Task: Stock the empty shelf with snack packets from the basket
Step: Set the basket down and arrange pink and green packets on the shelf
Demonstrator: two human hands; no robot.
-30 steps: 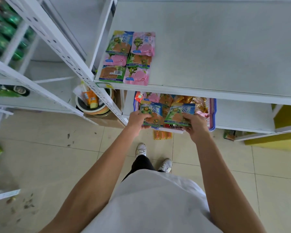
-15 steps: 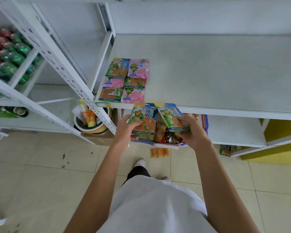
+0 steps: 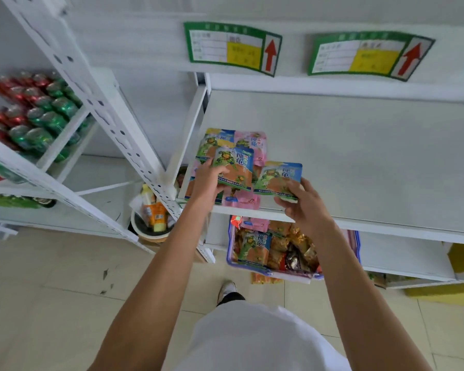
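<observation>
My left hand [image 3: 208, 180] grips a blue-and-orange snack packet [image 3: 236, 168] above the packets [image 3: 255, 145] that lie at the left end of the white shelf [image 3: 359, 162]. A second, matching packet [image 3: 279, 180] is pinched in my right hand [image 3: 303, 202], just right of the first and over the shelf's front edge. Below that edge a blue-rimmed basket [image 3: 232, 259] stands on the lower shelf, filled with several mixed snack packets [image 3: 276, 245]. Much of the laid-out stack is hidden behind my left hand and its packet.
Two green price labels [image 3: 232, 49] with red arrows hang on the shelf edge above. A perforated white upright [image 3: 123, 135] stands left of the shelf, with red and green packets [image 3: 35, 113] on the neighbouring rack. A round bin [image 3: 151, 226] sits on the floor; an orange packet [image 3: 265, 278] lies there too.
Both hands have lifted their packets from the basket up to the shelf; the left one now hovers over the laid-out stack. The view has tilted upward, bringing the price labels in.
</observation>
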